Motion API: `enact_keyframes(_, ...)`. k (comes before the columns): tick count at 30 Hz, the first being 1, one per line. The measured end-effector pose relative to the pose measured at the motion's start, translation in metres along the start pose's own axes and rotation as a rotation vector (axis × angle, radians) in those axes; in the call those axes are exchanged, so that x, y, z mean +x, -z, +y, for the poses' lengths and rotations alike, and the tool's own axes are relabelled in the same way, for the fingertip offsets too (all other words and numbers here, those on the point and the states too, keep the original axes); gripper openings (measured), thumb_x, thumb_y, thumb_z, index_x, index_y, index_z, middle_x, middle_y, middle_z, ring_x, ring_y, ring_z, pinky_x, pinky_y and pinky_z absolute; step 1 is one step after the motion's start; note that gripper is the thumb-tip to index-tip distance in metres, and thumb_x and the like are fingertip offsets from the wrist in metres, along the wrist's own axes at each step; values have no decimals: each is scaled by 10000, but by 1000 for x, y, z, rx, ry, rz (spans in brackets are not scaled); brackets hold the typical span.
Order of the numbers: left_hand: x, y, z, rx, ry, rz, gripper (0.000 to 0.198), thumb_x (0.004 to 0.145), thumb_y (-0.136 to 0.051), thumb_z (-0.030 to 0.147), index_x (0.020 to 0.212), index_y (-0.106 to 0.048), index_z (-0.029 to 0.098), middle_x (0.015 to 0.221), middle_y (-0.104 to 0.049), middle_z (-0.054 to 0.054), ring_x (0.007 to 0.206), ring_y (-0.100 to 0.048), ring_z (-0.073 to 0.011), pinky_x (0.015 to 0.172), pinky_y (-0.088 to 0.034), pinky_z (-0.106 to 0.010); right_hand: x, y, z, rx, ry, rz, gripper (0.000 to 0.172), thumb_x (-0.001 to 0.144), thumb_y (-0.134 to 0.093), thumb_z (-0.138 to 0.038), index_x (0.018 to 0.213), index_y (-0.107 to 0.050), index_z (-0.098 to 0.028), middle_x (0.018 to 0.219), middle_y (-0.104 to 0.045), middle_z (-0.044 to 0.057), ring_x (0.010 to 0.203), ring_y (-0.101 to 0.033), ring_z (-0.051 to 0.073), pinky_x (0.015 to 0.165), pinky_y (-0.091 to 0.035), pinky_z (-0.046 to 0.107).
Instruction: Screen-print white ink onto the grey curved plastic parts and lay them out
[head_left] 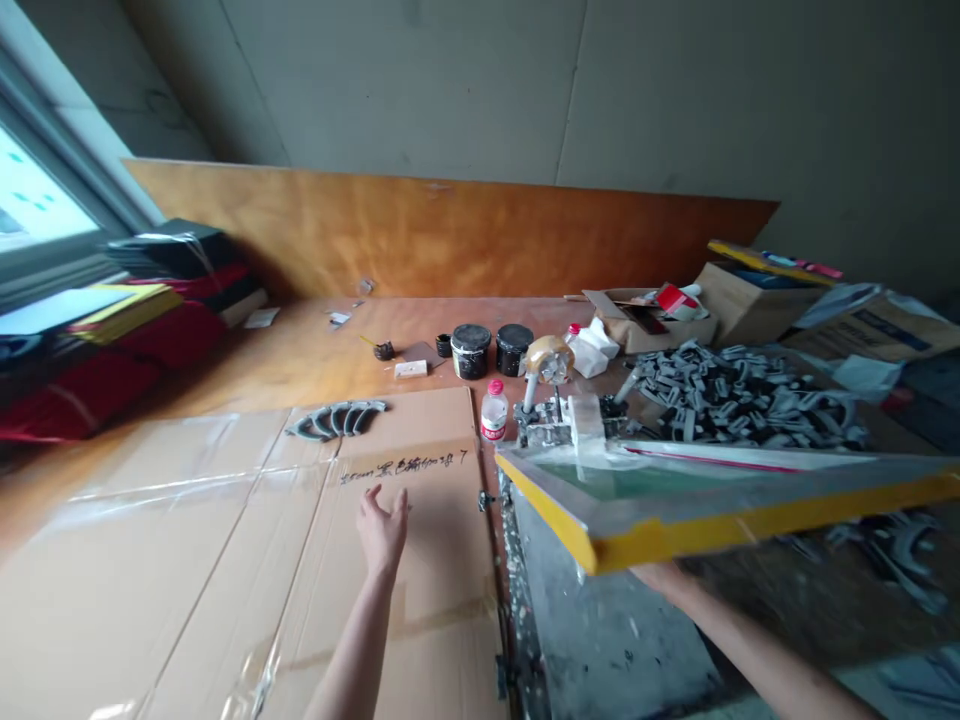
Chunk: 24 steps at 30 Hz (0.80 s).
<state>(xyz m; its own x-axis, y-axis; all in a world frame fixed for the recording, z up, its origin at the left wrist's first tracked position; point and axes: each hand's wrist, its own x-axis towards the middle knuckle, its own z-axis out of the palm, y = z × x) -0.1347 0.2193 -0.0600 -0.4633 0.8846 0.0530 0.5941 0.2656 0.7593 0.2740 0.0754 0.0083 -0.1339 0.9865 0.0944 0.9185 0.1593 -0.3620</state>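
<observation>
Item: yellow-framed printing screen, raised at a tilt over stained metal bed; long axis left to right, near corner pointing left. Right hand beneath front rail, fingers hidden, grip not discernible. Left hand released, fingers spread, over taped cardboard. Beyond: row of curved grey parts, water bottle, black tubs, grey parts pile.

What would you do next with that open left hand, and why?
Probably reach the left hand a little farther forward to the row of grey curved pieces: it is open and empty over the cardboard, short of them, while the right hand is under the lifted yellow screen frame.
</observation>
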Motion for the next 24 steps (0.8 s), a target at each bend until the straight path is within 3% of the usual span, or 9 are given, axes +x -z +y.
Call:
enact_keyframes(2,-32,12,12,-57,38,-6,537,845,-506,512,1225,-538,134,1295,-582,-203,1276,-500,-337,1066,-387,-494,6,1,11,21,80,-51,177,928,-557,-243,1047,-688,-250,1115,-666,51,1009,-607,213,878,-519,374)
enact_keyframes(6,-91,34,47,-185,61,9,463,870,-472,557,1139,-598,202,1222,-657,-120,1176,-595,-268,976,-481,-398,5,5,19,13,263,-103,255,893,-503,-118,990,-716,-218,998,-687,63,995,-581,228,874,-474,367)
enact_keyframes(11,-137,69,122,-393,-9,99,404,824,-579,546,1020,-655,201,1104,-703,-85,1051,-644,-230,899,-506,-339,0,4,31,-23,352,-77,331,915,-469,-126,1156,-673,-224,1073,-676,80,1030,-567,239,934,-442,384)
enact_keyframes(15,-152,95,194,-645,-134,141,366,835,-598,527,979,-641,193,731,-641,10,712,-615,-137,724,-521,-263,5,5,31,-21,402,-52,449,938,-512,-234,1385,-514,-192,1357,-579,110,1255,-489,265,1076,-358,438)
enact_keyframes(18,-152,99,233,-802,-222,-11,400,877,-518,562,758,-595,188,539,-510,44,495,-483,-97,565,-488,-225,13,1,23,-17,470,-127,604,933,-554,-336,1485,-369,-176,1513,-421,120,1401,-352,279,1152,-256,489)
enact_keyframes(21,-149,94,249,-811,-217,-184,514,876,-464,605,566,-501,196,471,-481,22,431,-428,-93,497,-478,-235,15,-4,21,-17,496,-207,596,932,-555,-396,1474,-391,-210,1524,-407,103,1421,-331,281,1157,-241,515)
enact_keyframes(24,-154,93,244,-793,-141,-222,478,854,-490,608,706,-614,171,483,-515,22,450,-477,-115,498,-492,-249,11,-1,36,-1,432,-170,512,938,-537,-394,1415,-480,-217,1471,-483,101,1396,-375,282,1146,-266,517)
